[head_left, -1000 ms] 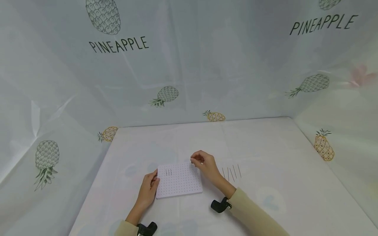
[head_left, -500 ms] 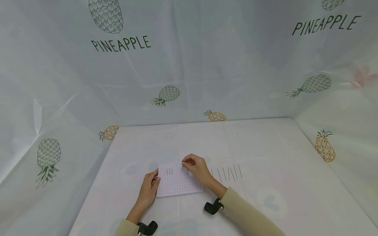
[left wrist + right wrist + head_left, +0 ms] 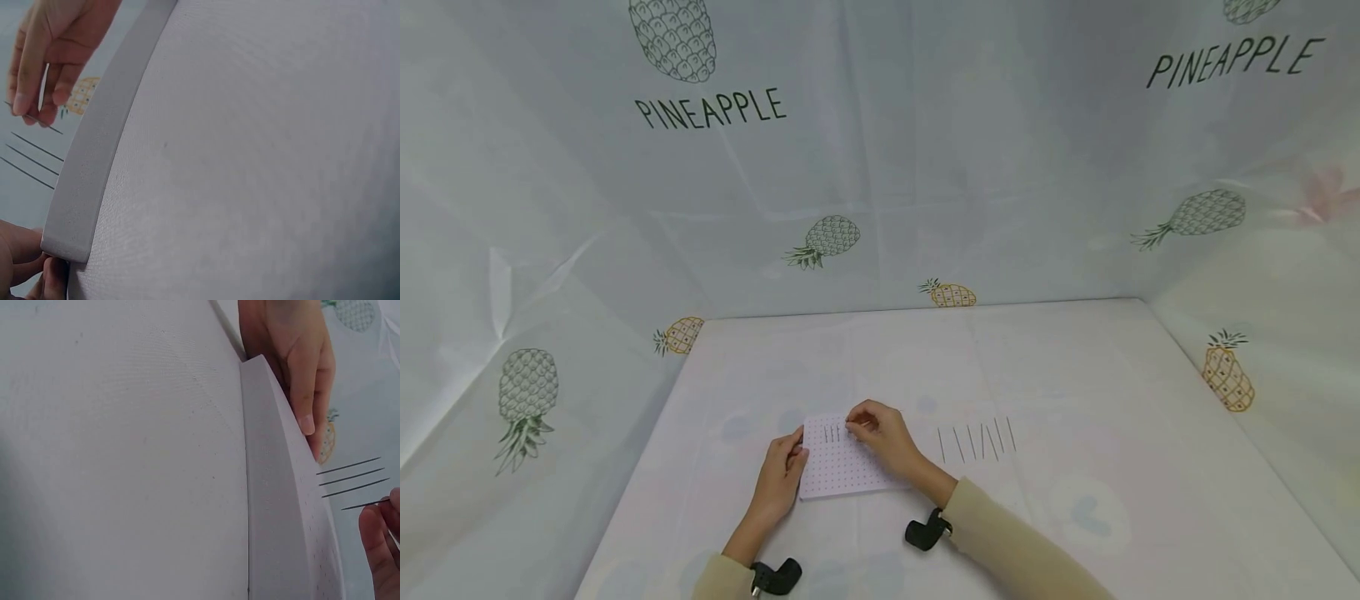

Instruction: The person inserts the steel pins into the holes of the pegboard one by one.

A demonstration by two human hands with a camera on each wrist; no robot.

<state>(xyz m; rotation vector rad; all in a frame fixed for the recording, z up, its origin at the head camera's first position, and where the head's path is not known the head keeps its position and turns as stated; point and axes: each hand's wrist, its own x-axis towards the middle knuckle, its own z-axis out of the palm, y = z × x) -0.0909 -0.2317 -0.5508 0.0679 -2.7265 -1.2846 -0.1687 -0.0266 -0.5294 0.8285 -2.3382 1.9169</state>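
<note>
At the far left, seen in the head view with 12 o'clock pointing away from the person, a beige left sleeve (image 3: 724, 577) enters at about 7 o'clock, with a black wrist camera (image 3: 777, 576) at its cuff. From it the left hand (image 3: 778, 477) reaches up toward 1 o'clock and grips the 9 o'clock edge of a white perforated pegboard (image 3: 842, 475), thumb and fingers holding the rim.

The pegboard lies flat on the white-covered table (image 3: 1060, 358), its top dotted with rows of small holes. Three thin dark metal pins (image 3: 352, 477) stand in it side by side, toward its 10 to 11 o'clock corner and near the left hand.

Just on the 3 o'clock side of these, the right hand (image 3: 883, 435) pinches a fourth pin (image 3: 355, 506) between thumb and fingertips. That pin projects below the grip, roughly in line with the standing ones; its lower end shows short of the board, apart from it. The hand is above the board's far part, its fingers pointing to about 10 o'clock, while the right sleeve (image 3: 1022, 542) comes in from about 5 o'clock.

Farther over, at the pegboard's 3 o'clock, loose dark pins (image 3: 972, 442) lie spaced in a row on the table, some slanting.
</note>
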